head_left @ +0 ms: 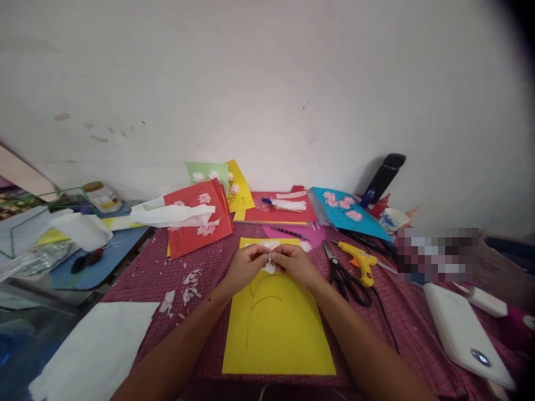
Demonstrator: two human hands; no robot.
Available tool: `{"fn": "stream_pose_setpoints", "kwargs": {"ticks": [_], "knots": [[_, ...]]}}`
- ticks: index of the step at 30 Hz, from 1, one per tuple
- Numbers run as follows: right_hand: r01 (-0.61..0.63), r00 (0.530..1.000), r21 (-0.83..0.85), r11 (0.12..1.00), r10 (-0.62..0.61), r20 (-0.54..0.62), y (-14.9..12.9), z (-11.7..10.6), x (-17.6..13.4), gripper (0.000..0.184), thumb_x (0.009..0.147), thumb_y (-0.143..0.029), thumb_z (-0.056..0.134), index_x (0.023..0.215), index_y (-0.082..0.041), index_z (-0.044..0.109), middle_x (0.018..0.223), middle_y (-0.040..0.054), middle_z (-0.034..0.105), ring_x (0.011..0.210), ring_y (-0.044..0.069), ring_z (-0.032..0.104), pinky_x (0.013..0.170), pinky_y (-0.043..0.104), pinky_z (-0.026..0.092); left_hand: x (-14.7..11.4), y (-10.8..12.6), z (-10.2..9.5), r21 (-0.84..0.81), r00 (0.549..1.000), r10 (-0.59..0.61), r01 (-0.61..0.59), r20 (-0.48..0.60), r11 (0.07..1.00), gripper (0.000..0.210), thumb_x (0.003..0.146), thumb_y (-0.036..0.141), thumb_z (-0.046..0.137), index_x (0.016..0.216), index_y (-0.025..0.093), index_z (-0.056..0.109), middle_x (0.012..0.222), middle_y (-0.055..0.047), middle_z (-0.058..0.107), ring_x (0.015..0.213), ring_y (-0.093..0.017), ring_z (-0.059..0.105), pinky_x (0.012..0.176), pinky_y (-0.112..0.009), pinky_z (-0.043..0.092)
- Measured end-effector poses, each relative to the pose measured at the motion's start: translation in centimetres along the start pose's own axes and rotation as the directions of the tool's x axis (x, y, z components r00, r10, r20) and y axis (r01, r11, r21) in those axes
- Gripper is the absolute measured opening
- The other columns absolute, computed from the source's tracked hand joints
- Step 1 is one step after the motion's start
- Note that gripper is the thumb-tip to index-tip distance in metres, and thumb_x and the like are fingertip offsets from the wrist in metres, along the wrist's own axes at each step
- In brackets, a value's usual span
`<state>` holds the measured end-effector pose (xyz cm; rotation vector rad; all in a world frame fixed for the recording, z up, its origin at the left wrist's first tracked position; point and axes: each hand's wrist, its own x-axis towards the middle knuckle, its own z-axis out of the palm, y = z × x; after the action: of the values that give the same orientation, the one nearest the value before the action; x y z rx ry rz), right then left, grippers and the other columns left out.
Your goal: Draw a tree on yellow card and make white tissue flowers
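Note:
My left hand (249,267) and my right hand (296,264) meet over the top part of a yellow sheet of card (284,334). Between their fingertips they pinch a small piece of white tissue paper (270,267), which looks twisted at its upper end. Curved pencil-like lines run down the card like stems. More white paper shows along the card's top edge, partly hidden behind my fingers.
To the right lie black-handled scissors (343,278) and a yellow glue gun (360,262) with its cord. Red cards (196,239) with pink flowers stand at the back left; a blue card (355,214) leans at the back right. White paper sheets (100,345) lie front left, a white power bank (463,334) front right.

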<state>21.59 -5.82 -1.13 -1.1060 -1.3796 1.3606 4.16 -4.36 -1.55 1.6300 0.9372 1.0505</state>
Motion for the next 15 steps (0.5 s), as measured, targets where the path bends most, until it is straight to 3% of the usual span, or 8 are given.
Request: {"fn": "stream_pose_setpoints", "kwargs": {"ticks": [15], "knots": [[0.008,1.0,0.005,1.0,-0.008,-0.013,-0.21,0.12,-0.06,0.027,0.076,-0.043,0.068,0.069,-0.017,0.064,0.054,-0.0036,0.055,0.048,0.009,0.046,0.047,0.022,0.034,-0.01,0.64,0.09,-0.034,1.0,-0.015,0.016,0.01,0.999,0.017,0.081,0.029,0.061,0.088,0.016,0.07,0.079,-0.003,0.068,0.071,-0.013,0.06,0.065,-0.023,0.047]]}}
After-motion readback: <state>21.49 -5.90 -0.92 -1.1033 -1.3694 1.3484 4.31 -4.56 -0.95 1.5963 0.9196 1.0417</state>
